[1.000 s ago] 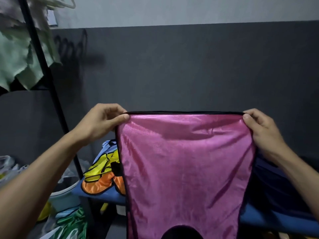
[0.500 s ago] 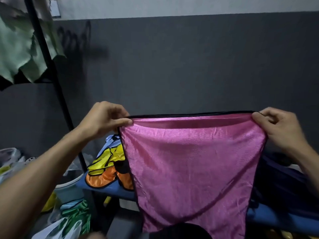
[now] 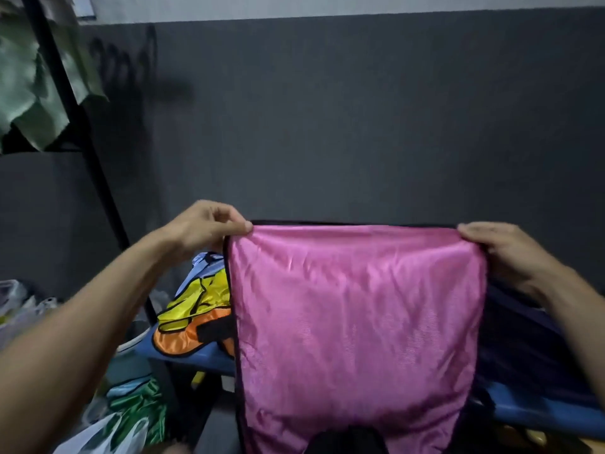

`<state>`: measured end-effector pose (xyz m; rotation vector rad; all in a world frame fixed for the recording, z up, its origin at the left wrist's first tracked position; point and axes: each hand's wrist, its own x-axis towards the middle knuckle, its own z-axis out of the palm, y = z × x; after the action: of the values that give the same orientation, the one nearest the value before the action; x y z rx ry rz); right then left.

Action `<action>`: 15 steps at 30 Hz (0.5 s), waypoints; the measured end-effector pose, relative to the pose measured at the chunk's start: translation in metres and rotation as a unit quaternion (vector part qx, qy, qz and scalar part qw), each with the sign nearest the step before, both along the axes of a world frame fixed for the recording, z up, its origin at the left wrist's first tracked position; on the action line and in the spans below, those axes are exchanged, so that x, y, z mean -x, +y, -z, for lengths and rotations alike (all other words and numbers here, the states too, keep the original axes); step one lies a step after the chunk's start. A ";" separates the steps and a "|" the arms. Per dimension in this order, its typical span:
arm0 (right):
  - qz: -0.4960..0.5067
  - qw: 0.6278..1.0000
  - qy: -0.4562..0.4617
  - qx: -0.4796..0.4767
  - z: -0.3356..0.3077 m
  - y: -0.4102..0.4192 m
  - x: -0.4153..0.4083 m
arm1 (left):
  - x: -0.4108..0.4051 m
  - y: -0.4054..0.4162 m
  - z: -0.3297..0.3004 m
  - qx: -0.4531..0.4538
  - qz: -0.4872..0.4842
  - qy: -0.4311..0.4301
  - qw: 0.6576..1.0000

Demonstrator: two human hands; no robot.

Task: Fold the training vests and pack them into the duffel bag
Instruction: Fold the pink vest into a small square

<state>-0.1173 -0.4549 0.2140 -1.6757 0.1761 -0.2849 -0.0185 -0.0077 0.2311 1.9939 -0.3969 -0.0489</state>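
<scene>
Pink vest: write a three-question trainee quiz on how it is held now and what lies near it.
1. True or false: both hands pinch the pink vest by its top edge.
2. Which vest lies directly on the orange vest? A green, B yellow, C white.
3. Fill in: the pink vest hangs ____ , not folded.

Key: 1 true, the left hand and the right hand each pinch a top corner. 2 B, the yellow vest. 3 spread open.

- A cluttered storage or laundry corner of a home, with a dark grey wall (image 3: 360, 126).
- Green cloths (image 3: 29, 93) hang from a black rack (image 3: 75, 103).
- Plastic bags (image 3: 108, 434) crowd the floor.
- Bright vests (image 3: 196, 309) are heaped on a blue surface (image 3: 193, 358).
</scene>
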 end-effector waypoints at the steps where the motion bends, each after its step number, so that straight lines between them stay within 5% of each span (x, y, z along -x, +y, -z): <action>1: 0.018 0.999 0.024 0.018 0.004 0.008 -0.006 | -0.005 -0.007 0.004 -0.045 -0.045 0.006 0.998; 5: 0.025 0.997 0.040 0.056 0.005 0.047 -0.010 | 0.019 -0.041 -0.001 -0.191 -0.114 -0.068 0.973; 10: -0.125 0.986 -0.009 0.111 -0.015 0.127 0.012 | 0.064 -0.100 -0.019 -0.126 0.017 -0.097 0.987; 15: -0.098 0.982 -0.046 0.152 -0.014 0.158 0.014 | 0.075 -0.120 -0.012 -0.031 0.061 -0.009 0.998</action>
<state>-0.1312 -0.2967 0.2281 -1.9615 -0.1074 -0.2486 -0.0930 -0.1276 0.2431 2.0310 -0.5340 -0.1210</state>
